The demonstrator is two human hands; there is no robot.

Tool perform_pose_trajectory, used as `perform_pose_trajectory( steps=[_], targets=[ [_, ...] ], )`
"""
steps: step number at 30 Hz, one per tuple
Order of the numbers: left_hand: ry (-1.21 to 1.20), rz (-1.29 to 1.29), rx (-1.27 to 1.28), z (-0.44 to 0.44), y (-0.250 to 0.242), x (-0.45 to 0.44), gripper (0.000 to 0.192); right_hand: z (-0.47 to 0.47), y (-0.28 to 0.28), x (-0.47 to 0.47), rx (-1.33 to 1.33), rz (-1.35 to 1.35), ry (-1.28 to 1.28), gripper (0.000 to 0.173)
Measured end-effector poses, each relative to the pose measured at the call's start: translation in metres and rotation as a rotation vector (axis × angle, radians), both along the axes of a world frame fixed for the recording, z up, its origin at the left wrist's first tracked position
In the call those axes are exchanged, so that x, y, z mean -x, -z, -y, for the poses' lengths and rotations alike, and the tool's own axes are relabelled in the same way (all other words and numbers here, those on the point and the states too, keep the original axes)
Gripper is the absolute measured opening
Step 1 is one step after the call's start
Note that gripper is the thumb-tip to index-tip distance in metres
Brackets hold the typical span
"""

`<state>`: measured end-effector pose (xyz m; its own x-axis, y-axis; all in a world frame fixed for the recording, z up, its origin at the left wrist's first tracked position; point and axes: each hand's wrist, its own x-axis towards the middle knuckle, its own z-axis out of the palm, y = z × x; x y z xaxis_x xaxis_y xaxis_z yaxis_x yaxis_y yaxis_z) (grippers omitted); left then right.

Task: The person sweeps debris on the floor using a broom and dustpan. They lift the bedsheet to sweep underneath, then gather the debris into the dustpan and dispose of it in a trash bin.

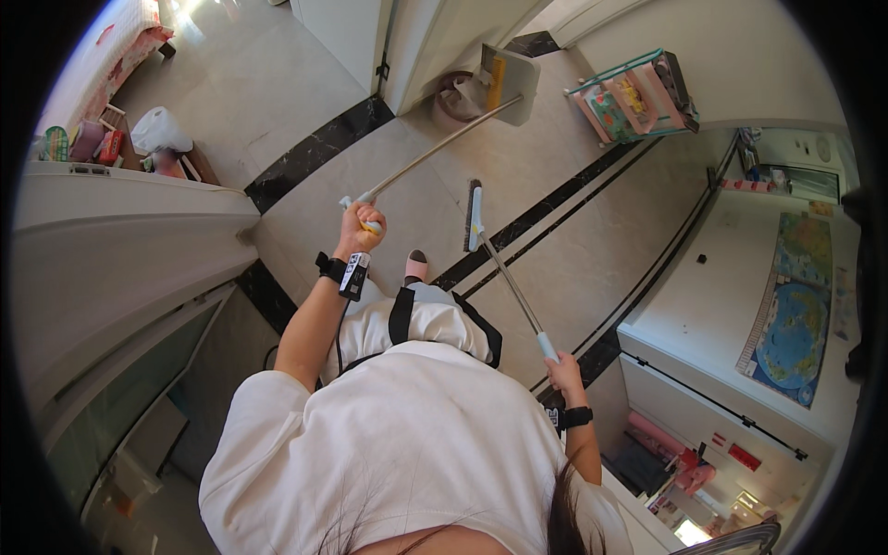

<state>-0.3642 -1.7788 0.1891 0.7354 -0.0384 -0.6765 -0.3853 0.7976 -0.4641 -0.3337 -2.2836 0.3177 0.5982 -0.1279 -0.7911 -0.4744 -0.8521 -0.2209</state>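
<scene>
My left hand (362, 225) is closed around the grip of a long-handled dustpan (444, 147). Its grey pan (525, 83), with a yellow comb strip (497, 82), is held out beside a round waste bin (451, 111) that has a pale plastic liner in it. Whether the pan touches the bin I cannot tell. On the right, my right hand (565, 374) grips the light blue end of a broom handle (513, 281). The narrow broom head (474, 216), light blue with dark bristles, is at the tiled floor ahead of my foot.
A tiered rolling cart (635, 99) stands by the far wall. Black marble strips (319, 154) cross the tiled floor (423, 173). To the left are a white cabinet (139, 201) and a white plastic bag (161, 130). World-map posters (791, 333) hang on the right-hand door (714, 305).
</scene>
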Motion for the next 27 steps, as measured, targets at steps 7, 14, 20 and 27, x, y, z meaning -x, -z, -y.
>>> perform_pose_trajectory(
  steps=[7, 14, 20, 27],
  targets=[
    [0.001, 0.097, -0.049, -0.003, -0.008, 0.012, 0.011, -0.008, -0.007, 0.001, 0.019, -0.006, 0.034, 0.017],
    [0.009, 0.127, -0.034, -0.002, -0.009, 0.012, 0.003, -0.014, -0.012, 0.001, 0.024, -0.001, 0.0, 0.015],
    [0.029, 0.137, -0.064, -0.002, -0.014, 0.025, 0.004, -0.011, -0.012, 0.003, 0.023, 0.014, 0.009, 0.016],
    [0.076, 0.122, -0.077, 0.005, -0.018, 0.009, 0.007, -0.005, -0.008, 0.005, 0.013, 0.01, 0.029, 0.017]
  ],
)
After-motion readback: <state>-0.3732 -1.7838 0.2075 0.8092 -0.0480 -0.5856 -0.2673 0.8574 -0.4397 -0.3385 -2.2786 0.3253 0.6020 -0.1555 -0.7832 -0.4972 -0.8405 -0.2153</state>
